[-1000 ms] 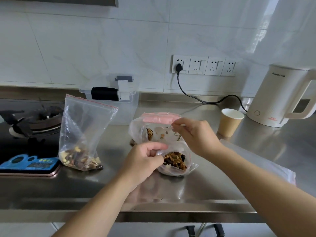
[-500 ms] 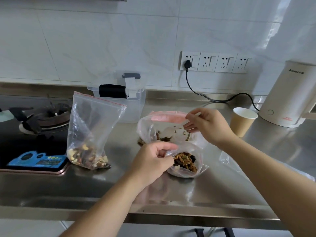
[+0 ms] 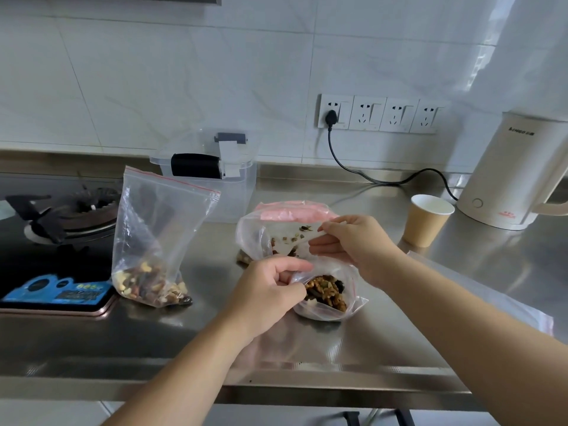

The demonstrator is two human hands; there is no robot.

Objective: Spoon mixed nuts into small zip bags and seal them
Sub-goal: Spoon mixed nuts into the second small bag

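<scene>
A small zip bag (image 3: 325, 298) partly filled with mixed nuts stands on the steel counter (image 3: 184, 339). My left hand (image 3: 270, 287) pinches its left rim and holds the mouth open. My right hand (image 3: 353, 244) is just above and behind that mouth, pinching what looks like a clear plastic spoon (image 3: 316, 233) with a few nuts on it. The spoon sits at the opening of a larger bag with a pink zip band (image 3: 292, 212), which lies right behind the small bag. A tall zip bag (image 3: 153, 241) with nuts at its bottom stands to the left.
A gas burner (image 3: 70, 213) and a blue device (image 3: 55, 292) are at the far left. A clear plastic box (image 3: 215, 170) stands at the back. At right are a paper cup (image 3: 427, 222), a kettle (image 3: 516, 173) with its cord (image 3: 368, 178), and flat bags (image 3: 491, 302).
My right hand with the spoon rose a little, then came down and left toward the small bag's mouth. My left hand has kept its hold on the rim.
</scene>
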